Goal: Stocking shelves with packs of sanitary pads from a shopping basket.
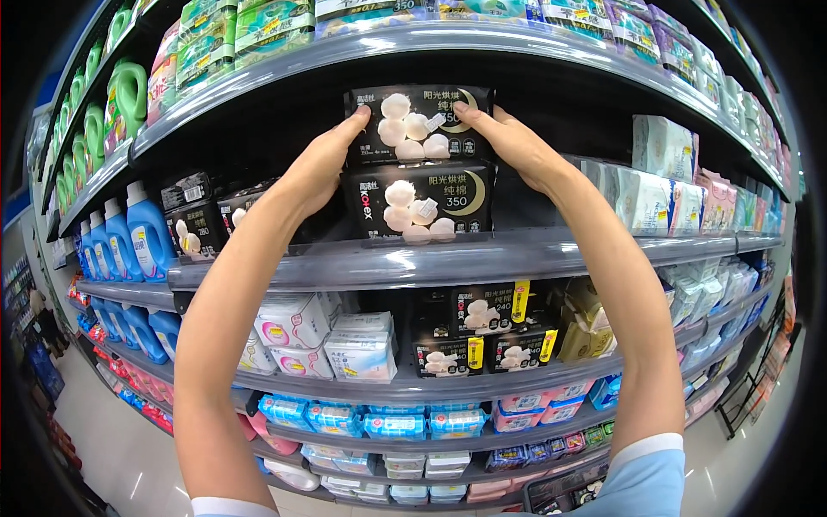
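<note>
Both arms reach up to a store shelf. A black pack of sanitary pads (405, 129) with white cotton balls and a pale crescent printed on it is gripped at its two ends. My left hand (334, 153) closes on its left end, thumb on the front. At the right end, my right hand (510, 145) does the same, its thumb over the crescent; the other fingers of both hands are hidden. Directly below it, a matching black pack (422, 205) stands on the shelf (413, 258). The upper pack appears to rest on this one, though I cannot tell whether they touch.
Left of my arm are smaller black packs (191, 231) and blue detergent bottles (146, 233). White packs (646, 202) stand to the right. The upper shelf edge (413, 39) runs above my hands. Lower down are more black packs (487, 310) and blue packs (394, 425).
</note>
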Available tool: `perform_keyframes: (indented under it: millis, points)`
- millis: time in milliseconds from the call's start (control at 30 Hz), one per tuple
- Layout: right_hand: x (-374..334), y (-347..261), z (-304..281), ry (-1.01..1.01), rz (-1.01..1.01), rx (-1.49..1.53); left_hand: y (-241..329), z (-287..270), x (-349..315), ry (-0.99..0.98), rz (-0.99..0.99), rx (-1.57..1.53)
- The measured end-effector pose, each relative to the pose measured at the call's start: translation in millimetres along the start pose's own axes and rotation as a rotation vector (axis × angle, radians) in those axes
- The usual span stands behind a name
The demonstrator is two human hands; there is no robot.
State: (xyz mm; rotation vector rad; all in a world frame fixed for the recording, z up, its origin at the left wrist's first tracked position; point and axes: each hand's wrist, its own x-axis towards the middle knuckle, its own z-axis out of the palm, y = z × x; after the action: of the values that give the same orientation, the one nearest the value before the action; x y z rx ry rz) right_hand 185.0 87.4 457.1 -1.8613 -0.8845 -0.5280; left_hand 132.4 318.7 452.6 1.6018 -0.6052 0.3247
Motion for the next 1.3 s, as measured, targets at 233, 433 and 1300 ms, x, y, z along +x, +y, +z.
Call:
perform_keyframes:
  millis: [233, 433, 1300]
  points:
    - [1, 1, 22, 0.110, 0.117, 0.111, -11, 14, 9, 0.236, -0.041, 0.119]
    - [4, -14, 21, 0.096, 0.243, 0.137, -9, 15, 9, 0.309, 0.001, 0.256]
    - [-14, -2, 16, 0.014, -0.021, 0.126, -15, 18, -4, 0.266, 0.096, 0.237]
